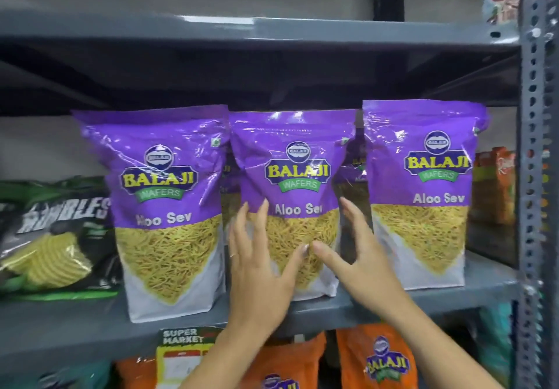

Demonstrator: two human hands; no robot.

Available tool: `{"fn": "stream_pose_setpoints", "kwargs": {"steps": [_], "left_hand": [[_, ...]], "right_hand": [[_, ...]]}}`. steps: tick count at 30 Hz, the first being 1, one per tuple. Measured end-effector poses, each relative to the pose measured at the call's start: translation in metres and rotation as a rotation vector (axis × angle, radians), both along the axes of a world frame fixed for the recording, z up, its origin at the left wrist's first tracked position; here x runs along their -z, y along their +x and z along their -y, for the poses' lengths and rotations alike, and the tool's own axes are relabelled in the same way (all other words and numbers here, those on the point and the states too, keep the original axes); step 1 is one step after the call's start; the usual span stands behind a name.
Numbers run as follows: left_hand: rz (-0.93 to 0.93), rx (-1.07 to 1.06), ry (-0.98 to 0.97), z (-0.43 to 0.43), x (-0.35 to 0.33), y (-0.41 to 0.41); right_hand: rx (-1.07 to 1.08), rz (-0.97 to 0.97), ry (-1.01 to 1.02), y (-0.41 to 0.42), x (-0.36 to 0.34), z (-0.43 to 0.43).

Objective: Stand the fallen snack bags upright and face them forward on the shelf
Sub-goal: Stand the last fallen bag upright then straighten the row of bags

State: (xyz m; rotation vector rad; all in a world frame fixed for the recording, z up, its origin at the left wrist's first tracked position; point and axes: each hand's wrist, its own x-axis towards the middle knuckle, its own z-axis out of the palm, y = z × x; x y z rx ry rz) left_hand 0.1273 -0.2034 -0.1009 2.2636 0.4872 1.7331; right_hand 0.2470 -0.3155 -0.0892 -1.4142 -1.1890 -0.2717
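Three purple Aloo Sev bags stand upright on the grey shelf (90,325), labels forward: a left bag (163,207), a middle bag (295,170) and a right bag (420,195). More purple bags show partly behind them. My left hand (260,270) lies flat on the lower front of the middle bag, fingers spread. My right hand (360,255) is at that bag's right edge, fingers apart; I cannot tell if it touches. Neither hand grips anything.
A black and green snack bag (54,237) lies tilted at the shelf's left end. Orange bags (378,358) fill the shelf below, beside a price label (184,355). A perforated steel upright (535,177) borders the right side, with orange packs (496,186) behind. Another shelf board sits overhead.
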Motion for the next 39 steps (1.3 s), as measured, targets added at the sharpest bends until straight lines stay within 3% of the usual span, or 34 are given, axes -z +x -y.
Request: {"fn": "stream_pose_setpoints", "kwargs": {"steps": [4,19,22,24,27,29,31,35,39], "left_hand": [[-0.044,0.054,-0.057,-0.003,0.005,0.004],[-0.098,0.029,-0.034,0.003,0.012,0.007],[-0.102,0.011,-0.014,0.014,0.012,-0.012],[-0.045,0.042,0.04,0.019,0.012,-0.037],[0.132,0.034,0.146,0.013,0.0,-0.087],[0.273,-0.068,0.183,-0.006,-0.014,-0.118],[0.368,-0.157,0.111,-0.029,-0.027,-0.143],[0.31,-0.14,-0.211,-0.072,-0.028,-0.156],[0.208,0.103,-0.538,-0.09,-0.023,-0.141]], "right_hand": [[-0.12,-0.044,-0.054,0.01,-0.003,-0.016],[-0.12,-0.043,-0.006,0.025,0.007,-0.014],[-0.028,0.019,-0.081,0.015,0.006,-0.007],[0.156,0.126,-0.084,0.002,0.005,-0.003],[0.455,0.293,0.144,-0.026,-0.004,-0.001],[0.368,0.316,0.315,-0.052,-0.017,-0.009],[0.172,0.235,0.355,-0.08,-0.027,-0.026],[-0.093,0.085,0.085,-0.117,-0.03,-0.079],[-0.275,-0.053,-0.115,-0.121,-0.023,-0.119]]}}
